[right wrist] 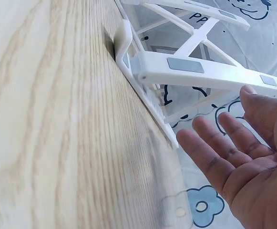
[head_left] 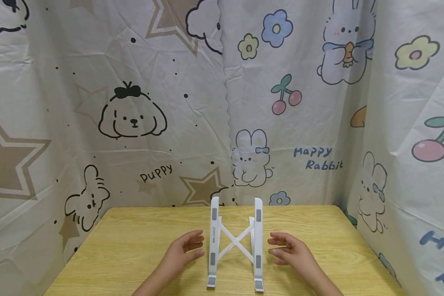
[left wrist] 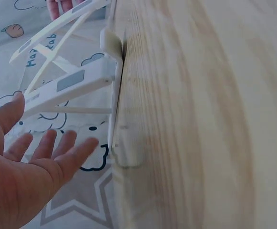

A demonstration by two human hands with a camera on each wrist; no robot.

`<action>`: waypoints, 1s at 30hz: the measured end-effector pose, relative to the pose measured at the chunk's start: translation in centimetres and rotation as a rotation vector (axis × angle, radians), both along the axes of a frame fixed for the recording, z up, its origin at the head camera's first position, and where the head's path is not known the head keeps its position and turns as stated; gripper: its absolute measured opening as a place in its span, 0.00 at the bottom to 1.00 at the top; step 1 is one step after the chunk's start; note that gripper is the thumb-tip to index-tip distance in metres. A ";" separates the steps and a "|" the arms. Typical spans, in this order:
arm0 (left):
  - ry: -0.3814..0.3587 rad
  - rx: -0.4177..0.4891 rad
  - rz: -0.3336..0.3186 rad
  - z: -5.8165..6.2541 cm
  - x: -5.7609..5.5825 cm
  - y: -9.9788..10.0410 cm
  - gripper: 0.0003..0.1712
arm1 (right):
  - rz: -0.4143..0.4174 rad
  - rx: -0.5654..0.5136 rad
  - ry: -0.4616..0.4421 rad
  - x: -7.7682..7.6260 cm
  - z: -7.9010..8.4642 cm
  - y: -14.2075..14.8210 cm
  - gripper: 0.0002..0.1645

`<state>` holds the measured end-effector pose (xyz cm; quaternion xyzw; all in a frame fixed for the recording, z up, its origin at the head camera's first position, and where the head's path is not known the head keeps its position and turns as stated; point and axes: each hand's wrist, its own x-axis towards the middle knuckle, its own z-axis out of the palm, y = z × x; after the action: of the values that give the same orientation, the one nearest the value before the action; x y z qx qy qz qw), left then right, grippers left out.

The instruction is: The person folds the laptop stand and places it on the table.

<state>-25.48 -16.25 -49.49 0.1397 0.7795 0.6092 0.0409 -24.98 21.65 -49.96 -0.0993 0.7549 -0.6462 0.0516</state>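
Note:
A white folding laptop stand (head_left: 235,241) stands unfolded on the wooden table, its two long arms raised and joined by an X-shaped brace. Grey pads line the arms, and each lower end has an upturned lip. My left hand (head_left: 186,248) is just left of the stand, palm toward it, fingers slightly bent and holding nothing. On the other side my right hand (head_left: 287,250) faces the stand in the same way, also holding nothing. In the left wrist view, the thumb overlaps the near arm of the stand (left wrist: 71,86). The right thumb overlaps the other arm in the right wrist view.
The light wooden table (head_left: 140,230) reaches back to a hanging cloth (head_left: 151,135) printed with puppies, stars, rabbits, flowers and cherries. More of this cloth hangs along the left and right sides of the table.

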 end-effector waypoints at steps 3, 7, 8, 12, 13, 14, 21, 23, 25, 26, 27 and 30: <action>-0.030 0.071 0.006 -0.3 0.0 0.5 0.33 | 0.016 -0.018 -0.011 -0.3 -0.3 -0.3 0.35; -0.074 0.118 0.019 -0.6 0.0 1.2 0.31 | 0.048 -0.017 -0.043 -0.7 -0.6 -0.8 0.34; -0.084 0.128 0.020 -0.6 -0.1 1.4 0.30 | 0.051 -0.013 -0.052 -0.7 -0.6 -0.9 0.34; -0.112 0.161 0.025 -0.7 -0.1 1.8 0.28 | 0.044 -0.020 -0.073 -0.8 -0.6 -1.5 0.31; -0.115 0.168 0.025 -0.7 -0.1 1.8 0.26 | 0.042 -0.025 -0.074 -0.8 -0.6 -1.6 0.30; -0.123 0.175 0.025 -0.7 -0.2 1.9 0.25 | 0.041 -0.033 -0.076 -0.7 -0.5 -1.7 0.30; -0.110 0.148 0.042 -0.9 -0.5 2.2 0.18 | 0.037 -0.071 -0.081 -0.8 -0.6 -2.4 0.28; -0.094 0.125 0.046 -1.0 -0.6 2.3 0.20 | 0.038 -0.083 -0.085 -0.9 -0.8 -2.5 0.29; -0.085 0.105 0.039 -1.2 -0.8 2.4 0.21 | 0.036 -0.098 -0.094 -1.0 -1.0 -2.6 0.28; -0.093 0.105 0.028 -1.2 -0.8 2.4 0.21 | 0.034 -0.103 -0.095 -1.1 -1.1 -2.6 0.28; -0.097 0.100 0.017 -1.3 -0.9 2.4 0.21 | 0.029 -0.107 -0.096 -1.1 -1.2 -2.7 0.27; -0.115 0.081 -0.007 -1.4 -1.0 2.4 0.21 | 0.020 -0.124 -0.095 -1.2 -1.5 -3.0 0.26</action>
<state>-26.48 -13.82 -50.90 0.1087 0.7503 0.6470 0.0820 -26.18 18.64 -51.47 -0.0790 0.7090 -0.6953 0.0877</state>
